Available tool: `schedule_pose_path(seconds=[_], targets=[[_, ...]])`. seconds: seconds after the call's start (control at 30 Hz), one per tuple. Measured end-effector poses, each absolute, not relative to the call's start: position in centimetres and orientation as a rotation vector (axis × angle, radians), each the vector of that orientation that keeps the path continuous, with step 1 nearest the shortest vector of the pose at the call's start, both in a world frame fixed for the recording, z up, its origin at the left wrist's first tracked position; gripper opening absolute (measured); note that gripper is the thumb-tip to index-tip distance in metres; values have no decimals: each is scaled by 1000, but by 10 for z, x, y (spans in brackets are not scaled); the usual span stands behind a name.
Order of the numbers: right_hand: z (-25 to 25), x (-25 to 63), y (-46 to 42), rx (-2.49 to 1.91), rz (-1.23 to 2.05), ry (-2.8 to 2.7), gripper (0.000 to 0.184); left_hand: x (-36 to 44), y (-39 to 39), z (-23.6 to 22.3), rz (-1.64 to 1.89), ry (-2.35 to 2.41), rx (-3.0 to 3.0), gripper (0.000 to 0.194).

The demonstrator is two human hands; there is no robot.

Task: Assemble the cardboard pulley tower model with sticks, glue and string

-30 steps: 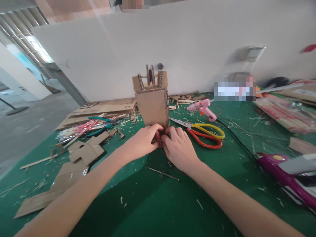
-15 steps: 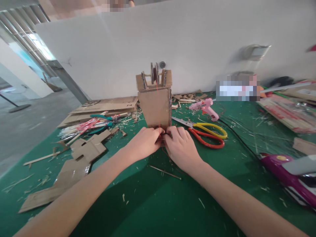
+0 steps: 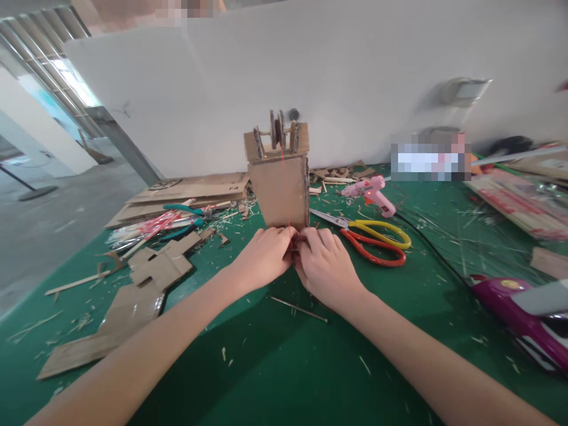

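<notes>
A cardboard tower (image 3: 279, 192) stands upright on the green table. On its top a cardboard pulley wheel (image 3: 277, 130) sits on a stick between two uprights. A red string (image 3: 284, 177) hangs from the wheel down the front to my fingers. My left hand (image 3: 268, 251) and my right hand (image 3: 326, 257) meet at the tower's foot, both with fingers closed in a pinch. The left pinches the red string. Some of the string shows between the fingertips; what the right fingers grip is mostly hidden. A thin metal rod (image 3: 299, 309) lies just in front of my hands.
Scissors (image 3: 370, 239) and a pink glue gun (image 3: 370, 192) lie to the right, with a purple tool (image 3: 515, 302) beyond them. Cardboard pieces (image 3: 162, 263), teal-handled pliers (image 3: 184, 222) and plastic-wrapped sticks (image 3: 142, 231) are on the left. A white wall (image 3: 199, 106) rises behind.
The hands stay at the tower's foot with only small finger movements. The loop of string below the fingers is less visible now. The whole view has shifted slightly.
</notes>
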State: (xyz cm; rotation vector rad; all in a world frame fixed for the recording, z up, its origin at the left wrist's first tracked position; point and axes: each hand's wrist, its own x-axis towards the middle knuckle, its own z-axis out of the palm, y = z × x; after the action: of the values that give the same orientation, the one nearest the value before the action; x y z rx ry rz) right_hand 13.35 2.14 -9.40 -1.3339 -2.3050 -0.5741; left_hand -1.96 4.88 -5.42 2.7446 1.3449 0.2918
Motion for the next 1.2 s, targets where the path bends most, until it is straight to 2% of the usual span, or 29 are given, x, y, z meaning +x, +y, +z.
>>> schedule_pose_path(seconds=[0.4, 0.6, 0.87, 1.2], targets=[[-92, 133, 19, -1329, -572, -2303, 17, -20, 50, -59, 188, 1280, 3060, 11], [-92, 132, 18, -1320, -560, -2307, 17, -19, 51, -60, 282, 1379, 2795, 16], [-92, 133, 19, -1328, -606, -2317, 15, -22, 51, -53, 508, 1254, 2372, 28], [-92, 137, 23, -1297, -597, -2320, 17, -28, 52, -43, 484, 1203, 2341, 27]])
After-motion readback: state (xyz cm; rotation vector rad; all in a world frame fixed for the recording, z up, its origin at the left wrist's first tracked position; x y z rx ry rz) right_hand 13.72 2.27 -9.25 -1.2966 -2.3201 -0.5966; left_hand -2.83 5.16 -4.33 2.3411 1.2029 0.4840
